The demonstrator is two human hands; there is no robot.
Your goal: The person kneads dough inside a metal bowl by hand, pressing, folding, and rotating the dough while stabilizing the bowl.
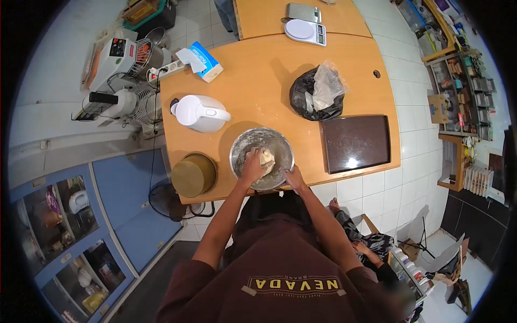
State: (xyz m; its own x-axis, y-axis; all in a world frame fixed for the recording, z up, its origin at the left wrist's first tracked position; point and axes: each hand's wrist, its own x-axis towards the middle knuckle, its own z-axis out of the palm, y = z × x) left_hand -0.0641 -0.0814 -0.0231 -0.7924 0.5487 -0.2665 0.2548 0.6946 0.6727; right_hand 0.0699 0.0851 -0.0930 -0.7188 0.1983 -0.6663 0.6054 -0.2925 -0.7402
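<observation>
A metal mixing bowl (239, 142) stands at the near edge of the table, its inner wall smeared with flour. Inside it lies a pale lump of dough (267, 158). My left hand (252, 168) reaches into the bowl with its fingers wrapped over the dough's left side, partly hiding it. At the bowl's lower right, my right hand (294, 178) grips the rim. A white electric kettle (196, 114) and a round tan container (189, 176) are left of the bowl.
A dark baking tray (356, 142) and a black plastic bag (304, 97) sit on the wooden table (253, 70) to the right. Further back are a kitchen scale (301, 31) and a tissue pack (203, 62). Another person (371, 245) sits behind me at right.
</observation>
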